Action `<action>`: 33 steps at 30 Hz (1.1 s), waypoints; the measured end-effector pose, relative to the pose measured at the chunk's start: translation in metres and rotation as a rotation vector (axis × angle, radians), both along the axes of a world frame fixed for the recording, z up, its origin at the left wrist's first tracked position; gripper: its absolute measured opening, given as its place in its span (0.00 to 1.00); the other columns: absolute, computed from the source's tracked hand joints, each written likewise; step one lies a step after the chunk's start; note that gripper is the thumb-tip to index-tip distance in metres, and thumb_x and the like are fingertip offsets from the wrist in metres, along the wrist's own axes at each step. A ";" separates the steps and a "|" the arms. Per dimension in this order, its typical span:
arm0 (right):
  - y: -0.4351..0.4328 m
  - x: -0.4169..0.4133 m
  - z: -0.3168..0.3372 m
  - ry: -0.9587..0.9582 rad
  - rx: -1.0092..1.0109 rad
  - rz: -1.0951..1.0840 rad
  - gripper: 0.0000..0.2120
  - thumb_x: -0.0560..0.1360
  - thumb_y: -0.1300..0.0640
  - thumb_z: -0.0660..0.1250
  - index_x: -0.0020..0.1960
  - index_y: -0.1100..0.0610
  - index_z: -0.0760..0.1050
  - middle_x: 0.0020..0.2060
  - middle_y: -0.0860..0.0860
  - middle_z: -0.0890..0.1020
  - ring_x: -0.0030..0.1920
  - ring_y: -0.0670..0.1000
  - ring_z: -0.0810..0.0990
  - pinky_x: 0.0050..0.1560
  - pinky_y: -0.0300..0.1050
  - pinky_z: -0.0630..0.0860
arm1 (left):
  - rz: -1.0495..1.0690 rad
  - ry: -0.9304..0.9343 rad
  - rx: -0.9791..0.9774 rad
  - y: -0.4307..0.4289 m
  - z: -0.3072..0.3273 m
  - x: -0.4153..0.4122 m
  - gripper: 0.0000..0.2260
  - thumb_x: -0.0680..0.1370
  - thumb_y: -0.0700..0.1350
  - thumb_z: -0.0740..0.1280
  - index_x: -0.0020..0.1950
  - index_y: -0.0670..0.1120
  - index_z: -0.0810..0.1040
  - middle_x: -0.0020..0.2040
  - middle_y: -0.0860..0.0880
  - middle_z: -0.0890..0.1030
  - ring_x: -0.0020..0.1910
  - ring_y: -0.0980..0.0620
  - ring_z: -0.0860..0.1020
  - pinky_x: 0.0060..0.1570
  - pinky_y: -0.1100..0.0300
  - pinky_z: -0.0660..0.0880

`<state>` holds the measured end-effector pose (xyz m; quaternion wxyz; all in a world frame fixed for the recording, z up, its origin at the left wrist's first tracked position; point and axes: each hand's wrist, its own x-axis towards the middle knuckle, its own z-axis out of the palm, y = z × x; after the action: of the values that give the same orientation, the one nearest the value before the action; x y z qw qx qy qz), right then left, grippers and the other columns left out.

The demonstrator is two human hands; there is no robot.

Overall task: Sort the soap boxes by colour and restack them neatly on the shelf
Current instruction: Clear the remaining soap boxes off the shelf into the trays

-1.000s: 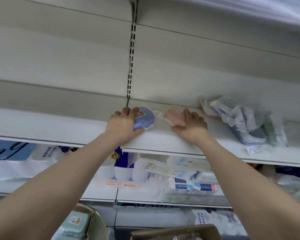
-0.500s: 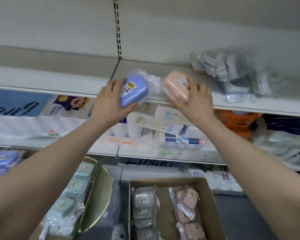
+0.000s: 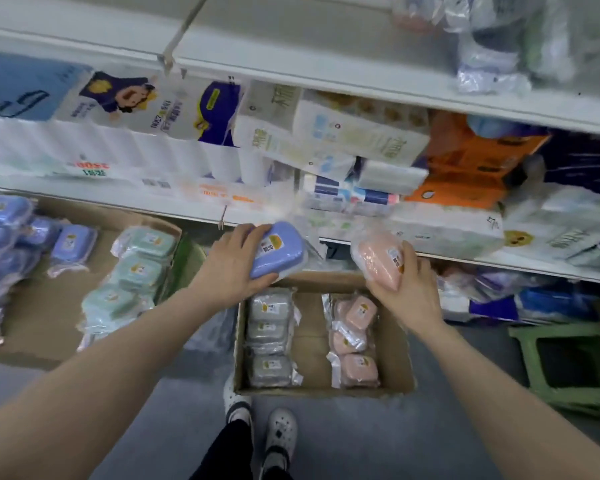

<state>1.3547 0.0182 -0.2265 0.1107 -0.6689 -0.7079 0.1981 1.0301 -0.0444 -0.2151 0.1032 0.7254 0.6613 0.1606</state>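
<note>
1. Both hands have come down from the high white shelf [image 3: 291,67] since half a second ago, each bringing its soap box along, and the view now tips down onto the floor.
2. The left hand [image 3: 232,261] grips a lilac-blue plastic soap box in clear wrap [image 3: 278,249], thumb under its near edge and fingers over the far one. It is held in the air above the far left corner of an open brown cardboard carton [image 3: 326,391].
3. The right hand [image 3: 409,289] clasps a pale pink plastic soap box in clear wrap [image 3: 378,261], also in the air, above the carton's far right corner.
4. Inside the carton, a row of grey wrapped soap boxes [image 3: 269,337] lies on the left and a row of pink ones [image 3: 357,337] on the right, with a bare strip between them.
5. Left of the carton, on a flat cardboard sheet [image 3: 42,306], sits a pile of pale green soap boxes [image 3: 136,271]. Further left lies a cluster of blue ones [image 3: 7,230].
6. The step in hand looks like the sorting itself: mixed boxes are being taken off the shelf and grouped by colour on the floor. A blurred heap of wrapped packs [image 3: 499,46] remains far right on that shelf, so restacking seems some way off.
7. Next, the pink box needs only a short drop onto the pink row. The blue one must travel well left, past the green pile, to its own group, so the arms have to part, and the slick wrap calls for a firm hold.
</note>
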 end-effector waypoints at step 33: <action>-0.001 -0.031 -0.187 0.036 -0.339 0.139 0.21 0.80 0.47 0.62 0.70 0.52 0.68 0.64 0.51 0.75 0.61 0.54 0.75 0.58 0.50 0.74 | -0.030 -0.054 -0.346 -0.011 -0.173 0.024 0.37 0.72 0.65 0.66 0.75 0.52 0.58 0.70 0.49 0.66 0.65 0.47 0.69 0.66 0.51 0.68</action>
<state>1.3236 0.0170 -0.4138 -0.0046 -0.6238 -0.7067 0.3337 1.0546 -0.0557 -0.3881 0.2468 0.7018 0.6653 0.0623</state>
